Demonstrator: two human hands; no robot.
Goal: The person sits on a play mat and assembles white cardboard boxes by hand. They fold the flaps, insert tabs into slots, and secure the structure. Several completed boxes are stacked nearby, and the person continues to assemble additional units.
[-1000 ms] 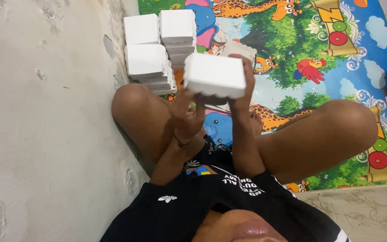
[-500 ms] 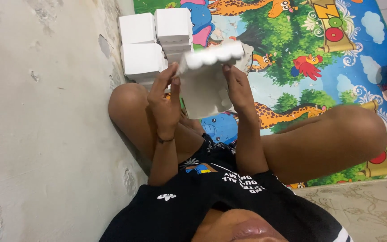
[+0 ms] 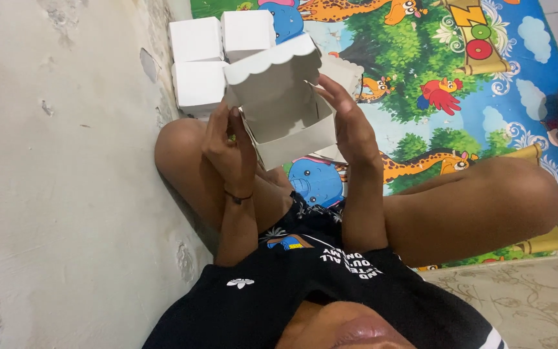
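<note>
The white cardboard box (image 3: 282, 106) was open, its scallop-edged lid flap standing up at the far side and its grey-white inside turned toward the camera. It was a small, squarish carton, folded from thin board, with one side flap seemingly still loose at the right, though the view there was unclear. The box was held up in the air above the person's lap, between the two hands. The left hand (image 3: 227, 145) gripped its left wall, fingers curled around the edge. The right hand (image 3: 350, 123) pressed flat against its right side, fingers spread. Beyond it, stacks of closed white boxes (image 3: 217, 55) stood on the colourful play mat (image 3: 434, 77), close to the wall (image 3: 53, 174).
</note>
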